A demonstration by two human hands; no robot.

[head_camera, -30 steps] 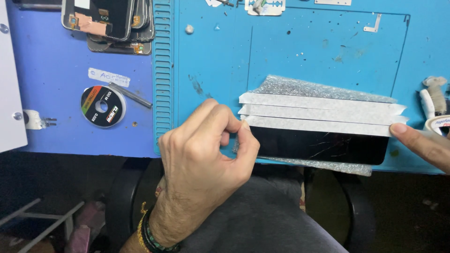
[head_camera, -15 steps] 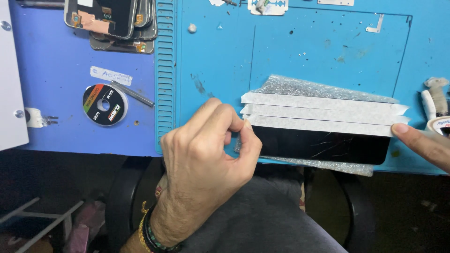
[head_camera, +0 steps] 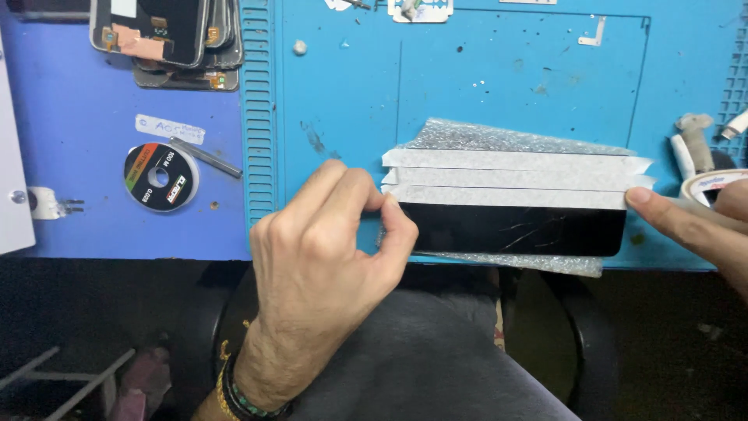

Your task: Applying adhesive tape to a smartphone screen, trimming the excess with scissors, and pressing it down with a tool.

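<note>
Left hand pinching left end of taped phone, flat on mat near its front edge. Right hand fingertip pressing phone's right end, tape roll just beside.

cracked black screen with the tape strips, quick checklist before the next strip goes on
1. Cracked black screen lies flat on the bubble wrap: ok.
2. Left hand steadies the screen's left end, fingertips on the edge: ok.
3. Right hand presses the lowest tape strip at the screen's right end: ok.
4. Three white strips run side by side across the upper part of the glass: ok.
5. Whole glass covered: not ok, the lower black band with its cracks is bare.
6. Tape roll at hand beside the right hand: ok; whether the strip is cut free from it: cannot tell.
</note>
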